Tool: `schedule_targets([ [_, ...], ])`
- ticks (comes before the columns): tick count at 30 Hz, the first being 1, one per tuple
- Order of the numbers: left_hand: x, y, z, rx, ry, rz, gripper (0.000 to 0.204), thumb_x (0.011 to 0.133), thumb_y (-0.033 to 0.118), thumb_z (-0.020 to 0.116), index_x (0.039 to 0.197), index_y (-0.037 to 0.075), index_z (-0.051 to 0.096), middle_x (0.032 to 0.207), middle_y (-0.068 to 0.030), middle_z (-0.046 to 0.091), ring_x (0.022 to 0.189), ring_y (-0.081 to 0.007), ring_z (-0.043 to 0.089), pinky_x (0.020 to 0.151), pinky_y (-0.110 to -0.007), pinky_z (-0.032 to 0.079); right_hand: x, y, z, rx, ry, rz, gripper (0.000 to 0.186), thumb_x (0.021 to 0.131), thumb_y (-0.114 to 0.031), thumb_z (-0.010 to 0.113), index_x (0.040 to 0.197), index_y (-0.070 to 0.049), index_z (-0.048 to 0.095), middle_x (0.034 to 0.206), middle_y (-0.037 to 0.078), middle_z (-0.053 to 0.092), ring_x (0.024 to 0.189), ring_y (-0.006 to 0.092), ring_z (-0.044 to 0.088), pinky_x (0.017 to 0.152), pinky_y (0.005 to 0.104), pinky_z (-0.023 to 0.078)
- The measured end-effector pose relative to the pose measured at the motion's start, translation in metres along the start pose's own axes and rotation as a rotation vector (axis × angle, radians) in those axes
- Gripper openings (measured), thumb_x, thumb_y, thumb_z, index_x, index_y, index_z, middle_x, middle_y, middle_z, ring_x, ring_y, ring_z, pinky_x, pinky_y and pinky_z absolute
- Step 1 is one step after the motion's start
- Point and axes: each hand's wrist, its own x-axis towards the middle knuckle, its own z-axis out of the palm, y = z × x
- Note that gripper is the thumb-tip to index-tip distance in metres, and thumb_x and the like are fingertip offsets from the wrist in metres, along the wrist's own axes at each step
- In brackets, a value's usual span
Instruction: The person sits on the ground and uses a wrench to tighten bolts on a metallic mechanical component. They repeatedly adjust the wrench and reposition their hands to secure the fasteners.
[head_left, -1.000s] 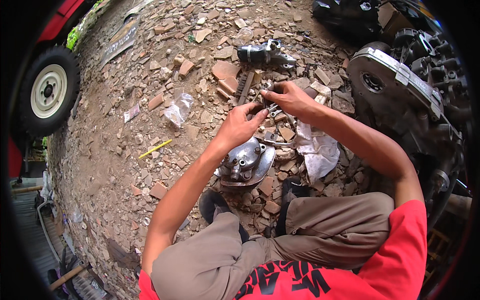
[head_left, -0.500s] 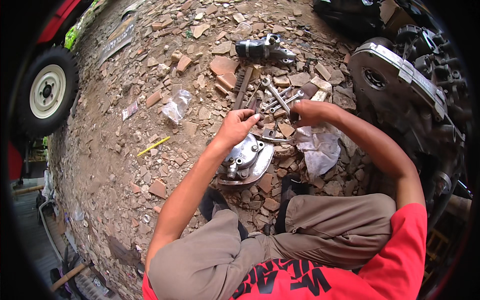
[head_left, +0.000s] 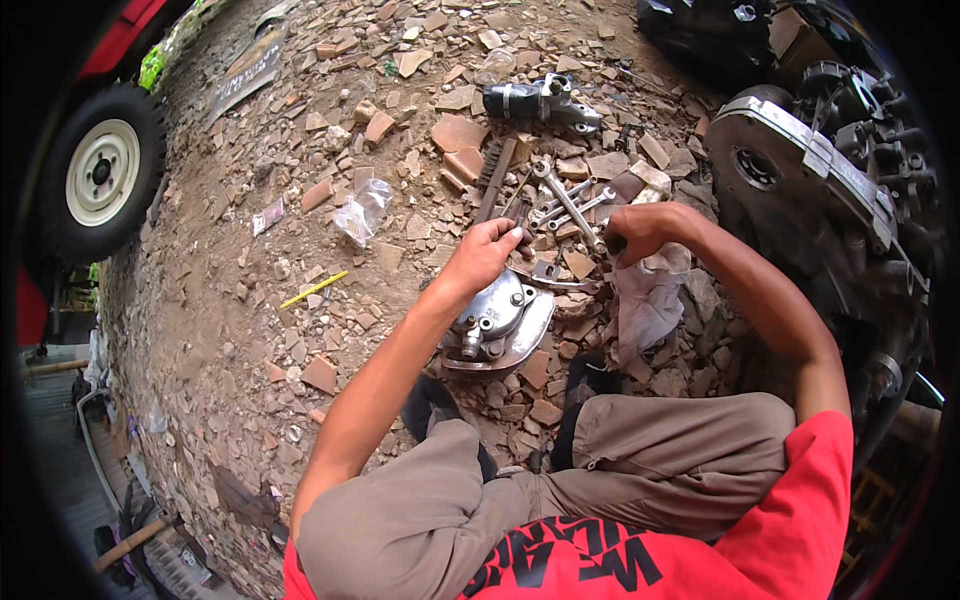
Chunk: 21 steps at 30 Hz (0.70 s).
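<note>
My left hand (head_left: 484, 257) is closed just above the round silver metal housing (head_left: 515, 318), thumb against the fingers. Something dark shows at its fingertips, too small to make out. On the right, my right hand (head_left: 642, 232) has its fingers curled round the upper part of a whitish rag (head_left: 650, 305), which hangs down from it over the rubble. Between the hands lie several wrenches (head_left: 566, 203) in a loose pile. A wire brush with a wooden handle (head_left: 497, 180) lies beyond my left hand. A curved metal bracket (head_left: 558, 282) lies behind the housing.
A black and silver cylindrical motor (head_left: 540, 103) lies farther out. On the right stands a large greasy engine (head_left: 800, 150). Broken tile pieces (head_left: 459, 133) cover the ground, with a clear plastic bag (head_left: 363, 212) and a yellow stick (head_left: 314, 289). A vehicle wheel (head_left: 100, 172) stands at left.
My right hand has closed on the rag and pulled its top up, so the rag hangs bunched and narrower. My left hand stays in nearly the same place. The whole view has shifted slightly.
</note>
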Motion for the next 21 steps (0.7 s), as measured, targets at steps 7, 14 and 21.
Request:
schedule_targets([
  [7, -0.002, 0.004, 0.004, 0.277, 0.02, 0.096, 0.028, 0.105, 0.022, 0.053, 0.112, -0.002, 0.066, 0.098, -0.0056, 0.07, 0.093, -0.0129, 0.061, 0.086, -0.031, 0.049, -0.052, -0.038, -0.049, 0.412, 0.5, -0.317, 0.036, 0.088, -0.029, 0.079, 0.107, 0.001, 0.071, 0.096, 0.01, 0.073, 0.093, 0.0189, 0.067, 0.087, 0.0341, 0.051],
  [14, -0.021, 0.025, 0.018, 0.603, -0.017, 0.249, 0.026, 0.098, 0.017, 0.053, 0.112, -0.003, 0.063, 0.107, -0.0299, 0.067, 0.106, -0.0481, 0.062, 0.09, -0.05, 0.049, -0.015, -0.084, -0.025, 0.14, 0.69, -0.47, 0.028, 0.091, -0.019, 0.072, 0.111, 0.0, 0.067, 0.105, 0.017, 0.067, 0.101, 0.0363, 0.065, 0.089, 0.0446, 0.051],
  [21, -0.021, 0.022, 0.016, 0.612, 0.113, 0.376, 0.028, 0.096, 0.013, 0.054, 0.117, -0.003, 0.063, 0.106, -0.0288, 0.067, 0.104, -0.0463, 0.063, 0.09, -0.049, 0.049, -0.008, -0.081, -0.005, 0.075, 0.831, -0.409, 0.033, 0.094, -0.027, 0.068, 0.112, -0.001, 0.063, 0.105, 0.018, 0.066, 0.104, 0.0363, 0.064, 0.092, 0.0465, 0.049],
])
